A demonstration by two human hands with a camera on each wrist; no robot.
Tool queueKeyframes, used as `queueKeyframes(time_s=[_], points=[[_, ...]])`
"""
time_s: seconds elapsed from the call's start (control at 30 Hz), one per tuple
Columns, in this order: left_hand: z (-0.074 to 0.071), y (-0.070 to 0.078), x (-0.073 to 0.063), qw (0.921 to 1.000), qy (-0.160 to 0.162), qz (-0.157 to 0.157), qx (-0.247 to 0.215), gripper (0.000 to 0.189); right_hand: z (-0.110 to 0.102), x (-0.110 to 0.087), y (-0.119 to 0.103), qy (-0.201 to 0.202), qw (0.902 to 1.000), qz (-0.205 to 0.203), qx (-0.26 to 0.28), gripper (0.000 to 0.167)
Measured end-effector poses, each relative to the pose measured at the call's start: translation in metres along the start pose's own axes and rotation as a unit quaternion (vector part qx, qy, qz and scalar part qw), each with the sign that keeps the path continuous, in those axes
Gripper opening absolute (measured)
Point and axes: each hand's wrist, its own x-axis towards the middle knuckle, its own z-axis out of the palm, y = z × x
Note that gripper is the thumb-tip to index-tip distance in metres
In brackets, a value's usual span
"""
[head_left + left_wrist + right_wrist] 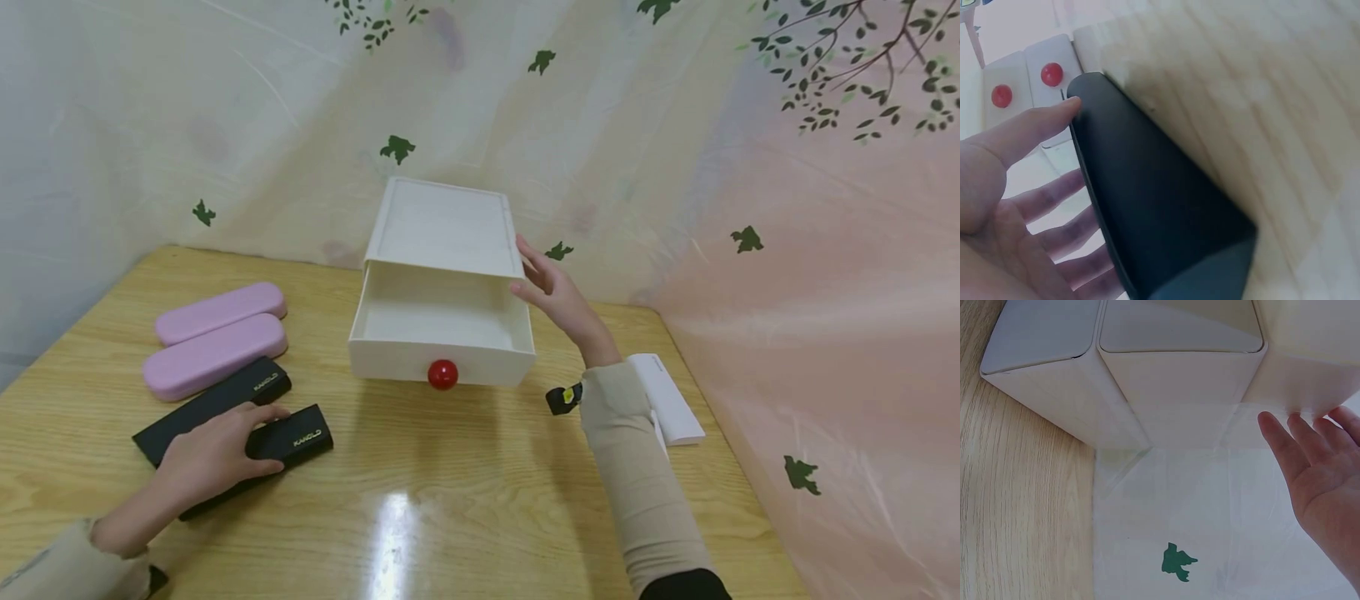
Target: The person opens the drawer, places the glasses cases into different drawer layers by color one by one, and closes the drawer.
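Observation:
My left hand [217,446] grips the nearer of two long black glasses cases [307,433], thumb on its near side and fingers over the far side. In the left wrist view, the thumb presses the edge of this dark case [1141,181], with the other fingers partly hidden behind it. The second black case [258,385] lies just beyond, next to the hand. A white drawer unit [450,225] stands at the centre, its top drawer [397,358] pulled out by a red knob [442,374]. My right hand [558,300] rests at the unit's right side, fingers extended.
Two pink glasses cases [217,354] lie side by side at the left of the wooden table [450,517]. A white box [663,400] is at the right, partly behind the right sleeve. A patterned curtain [300,150] hangs behind the table and along its right side.

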Motion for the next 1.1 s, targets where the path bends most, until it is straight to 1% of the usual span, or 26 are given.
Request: queueKeyframes(time_s=[0.13,0.33,0.53,0.63,0.87,1.0,1.1], points=[[0.002,-0.002,-0.003,0.9999,-0.005,0.007,0.010,0.073,0.000,-0.001,0.000,-0.002,1.0000,-0.001,0.002,0.073],[0.005,-0.003,-0.008,0.9992,-0.033,0.007,0.020,0.082,0.000,-0.002,0.001,0.000,1.0000,-0.001,-0.004,0.072],[0.009,-0.005,-0.016,0.9986,-0.033,0.023,0.035,0.087,-0.001,-0.002,0.001,-0.002,1.0000,-0.003,-0.004,0.075],[0.011,-0.003,-0.019,0.9985,-0.025,0.025,0.041,0.086,-0.002,-0.003,0.000,-0.001,1.0000,-0.003,-0.005,0.078],[0.017,0.002,-0.024,0.9975,0.028,0.041,0.050,0.079,-0.002,-0.005,-0.001,-0.004,1.0000,0.001,-0.005,0.073],[0.017,0.005,-0.028,0.9962,0.040,0.044,0.063,0.079,-0.002,-0.006,0.000,-0.006,0.9999,0.004,-0.008,0.070],[0.013,0.008,-0.030,0.9948,0.051,0.043,0.078,0.080,-0.002,-0.007,0.000,-0.008,0.9999,0.001,-0.008,0.069]])
